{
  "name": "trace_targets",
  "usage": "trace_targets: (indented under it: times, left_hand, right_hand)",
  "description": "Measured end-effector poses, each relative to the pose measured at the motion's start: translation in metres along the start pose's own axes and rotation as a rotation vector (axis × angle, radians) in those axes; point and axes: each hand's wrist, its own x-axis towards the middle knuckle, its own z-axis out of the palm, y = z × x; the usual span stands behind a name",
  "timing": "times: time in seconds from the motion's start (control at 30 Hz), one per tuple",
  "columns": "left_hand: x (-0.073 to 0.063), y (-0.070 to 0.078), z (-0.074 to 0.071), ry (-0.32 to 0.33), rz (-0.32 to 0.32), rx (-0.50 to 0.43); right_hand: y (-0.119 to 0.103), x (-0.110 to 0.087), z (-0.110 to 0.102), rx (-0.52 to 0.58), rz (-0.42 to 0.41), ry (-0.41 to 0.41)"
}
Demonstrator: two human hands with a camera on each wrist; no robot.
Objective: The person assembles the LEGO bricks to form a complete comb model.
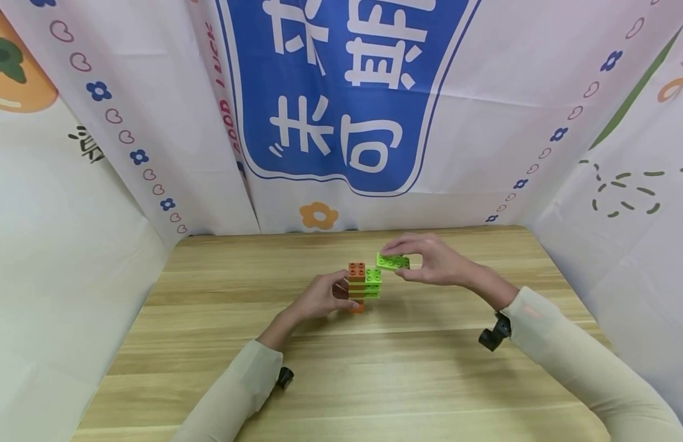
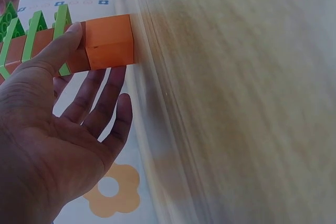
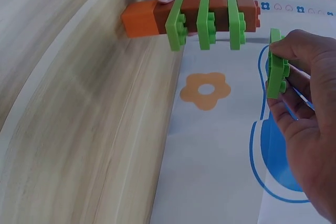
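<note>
A tower of toy building bricks [image 1: 357,272] stands upright on the table, an orange brick [image 3: 140,18] at its foot and brown bricks above. Between the brown ones, thin green plates [image 3: 206,22] stick out to one side, three in the right wrist view. My left hand [image 1: 321,296] grips the tower low down, thumb on the near side and fingers behind it. Apart from the tower, just right of its top, my right hand [image 1: 438,263] pinches a loose green plate [image 3: 275,64] between thumb and fingers. Its studs show in the head view.
The wooden table [image 1: 430,368] spreads around the tower. Behind it hangs a white printed cloth [image 1: 468,135] with a large blue patch, and similar cloth covers both sides. A small black device [image 1: 494,333] is strapped at the right wrist, another [image 1: 285,377] at the left.
</note>
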Motion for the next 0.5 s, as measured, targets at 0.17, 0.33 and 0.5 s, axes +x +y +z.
trace_targets:
  times: [0.17, 0.33, 0.5]
  left_hand:
    - [-0.001, 0.000, -0.001, -0.006, -0.004, -0.005]
    - [0.000, 0.000, -0.001, -0.002, -0.008, 0.002]
    - [0.000, 0.000, -0.001, -0.004, 0.006, -0.002]
  right_hand:
    - [-0.002, 0.008, 0.005, 0.011, -0.024, -0.009]
    - [-0.005, 0.017, 0.009, 0.022, -0.046, -0.008]
    - [-0.010, 0.024, 0.012, 0.039, -0.057, -0.017]
